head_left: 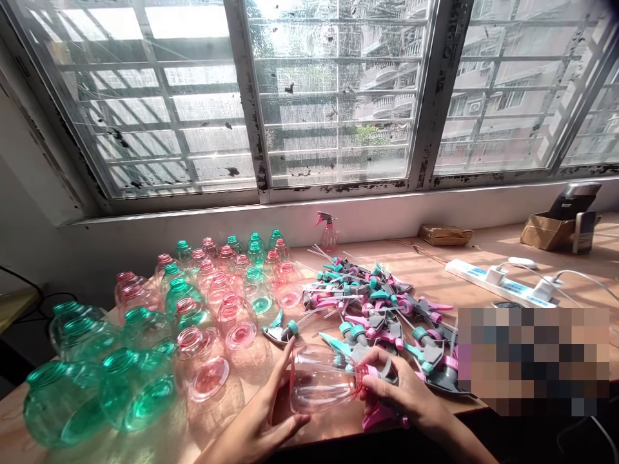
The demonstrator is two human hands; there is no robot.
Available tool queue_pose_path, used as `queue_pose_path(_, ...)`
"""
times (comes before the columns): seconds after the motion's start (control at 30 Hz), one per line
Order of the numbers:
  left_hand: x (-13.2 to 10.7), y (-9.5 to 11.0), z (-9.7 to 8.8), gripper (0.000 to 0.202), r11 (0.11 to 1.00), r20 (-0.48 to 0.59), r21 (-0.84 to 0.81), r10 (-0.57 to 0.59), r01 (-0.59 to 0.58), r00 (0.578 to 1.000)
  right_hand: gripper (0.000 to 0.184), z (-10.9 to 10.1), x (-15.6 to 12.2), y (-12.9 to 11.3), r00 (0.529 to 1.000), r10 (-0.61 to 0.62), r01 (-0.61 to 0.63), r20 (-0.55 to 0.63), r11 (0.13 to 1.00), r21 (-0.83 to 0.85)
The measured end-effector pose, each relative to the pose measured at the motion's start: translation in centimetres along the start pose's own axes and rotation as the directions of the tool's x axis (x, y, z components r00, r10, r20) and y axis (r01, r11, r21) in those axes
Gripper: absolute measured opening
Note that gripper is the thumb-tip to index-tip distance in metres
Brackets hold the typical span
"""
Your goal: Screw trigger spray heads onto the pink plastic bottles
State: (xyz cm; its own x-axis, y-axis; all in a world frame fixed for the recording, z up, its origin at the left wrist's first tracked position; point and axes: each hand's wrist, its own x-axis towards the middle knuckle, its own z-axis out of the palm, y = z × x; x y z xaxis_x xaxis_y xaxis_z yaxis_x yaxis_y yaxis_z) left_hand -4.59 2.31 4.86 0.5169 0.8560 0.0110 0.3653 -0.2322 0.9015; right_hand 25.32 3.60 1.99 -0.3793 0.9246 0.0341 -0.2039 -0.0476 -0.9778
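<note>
A clear pink bottle (323, 381) lies on its side near the table's front edge, held between both hands. My left hand (264, 419) cups its base with the fingers wrapped round it. My right hand (399, 396) is closed on the pink and grey trigger sprayer head (382, 370) at the bottle's neck. Just behind lies a heap of pink and teal trigger sprayers (382, 309) with long dip tubes.
Several empty pink and green bottles (159, 335) stand in a cluster on the left of the wooden table (435, 270). One assembled spray bottle (327, 233) stands by the window sill. A white power strip (503, 283) with plugs, a cardboard box (546, 231) and a brown packet (445, 234) lie at the right.
</note>
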Motion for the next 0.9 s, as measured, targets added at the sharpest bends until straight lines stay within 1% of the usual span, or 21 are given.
queue_pose_path(0.1,-0.07,0.18,-0.01,0.097,1.000,0.010,-0.016,-0.027,0.027,1.000,0.040,-0.06,0.01,0.02,1.000,-0.005,0.005,0.008,1.000,0.000)
queue_pose_path(0.27,-0.27,0.48,0.07,0.091,0.995,-0.010,0.040,-0.086,0.086,0.996,0.039,-0.07,0.02,0.02,1.000,-0.010,0.009,0.019,1.000,0.013)
queue_pose_path(0.4,-0.19,0.06,0.01,0.088,0.995,-0.010,0.094,-0.030,0.031,1.000,0.038,-0.03,0.01,0.04,1.000,-0.005,0.005,0.008,1.000,0.018)
queue_pose_path(0.5,-0.07,-0.24,-0.13,0.091,0.994,0.006,0.105,0.014,-0.014,1.000,0.037,-0.08,0.03,0.07,1.000,-0.009,0.008,0.019,1.000,0.030)
queue_pose_path(0.6,0.00,-0.16,-0.19,0.096,0.997,0.026,0.079,-0.008,0.006,1.000,0.037,-0.16,0.08,0.12,0.999,-0.021,0.020,0.035,0.999,0.039)
queue_pose_path(0.7,0.00,0.08,-0.10,0.099,0.999,0.050,0.018,-0.031,0.030,0.998,0.036,-0.18,0.13,0.17,0.999,-0.025,0.023,0.038,0.999,0.046)
queue_pose_path(0.83,-0.04,0.10,-0.02,0.094,0.998,0.071,-0.065,-0.012,0.016,0.997,0.035,-0.16,0.15,0.24,0.999,-0.025,0.023,0.037,0.999,0.042)
queue_pose_path(0.9,-0.06,-0.01,-0.05,0.091,1.000,0.063,-0.029,-0.006,0.008,0.998,0.035,-0.17,0.14,0.31,0.999,-0.025,0.023,0.035,0.999,0.043)
